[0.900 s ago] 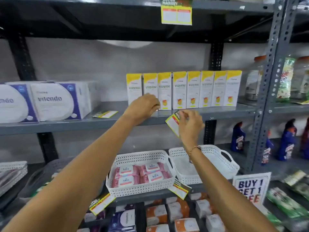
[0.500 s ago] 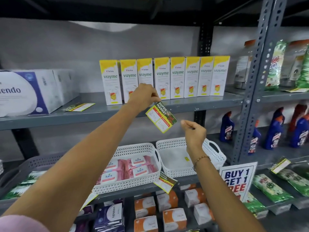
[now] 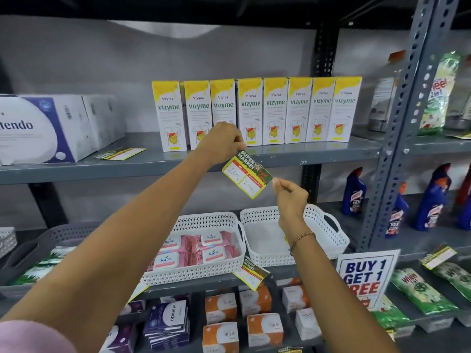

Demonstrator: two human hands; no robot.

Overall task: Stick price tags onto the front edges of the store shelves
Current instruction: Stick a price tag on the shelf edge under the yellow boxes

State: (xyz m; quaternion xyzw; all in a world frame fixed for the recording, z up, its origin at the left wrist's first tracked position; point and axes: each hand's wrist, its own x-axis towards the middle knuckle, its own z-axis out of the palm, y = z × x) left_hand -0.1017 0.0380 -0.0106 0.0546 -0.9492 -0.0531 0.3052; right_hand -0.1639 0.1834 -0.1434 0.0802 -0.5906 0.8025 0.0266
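A yellow-bordered price tag [image 3: 246,173] with a green "SUPER MARKET" header hangs tilted in front of the grey shelf edge [image 3: 318,159], below the row of Vizyme boxes [image 3: 257,110]. My left hand [image 3: 221,141] pinches the tag's top corner against the shelf edge. My right hand [image 3: 289,193] is just right of the tag, thumb and forefinger pinched together near its right corner; whether they touch the tag is unclear. Another tag [image 3: 251,272] hangs from the lower shelf edge. A loose tag [image 3: 119,153] lies flat on the shelf top.
White Vitendo boxes [image 3: 51,128] stand at left. Two white baskets [image 3: 328,238] sit on the lower shelf, one with pink Kara packs [image 3: 193,250]. A perforated upright [image 3: 405,123] divides the bays; blue bottles [image 3: 430,200] and a "BUY 1 GET 1 FREE" sign [image 3: 364,278] are at right.
The tag passed from my right hand to my left, which now holds it at the shelf edge. My right hand let go, dropped, then rose back beside the tag. The view shifted down.
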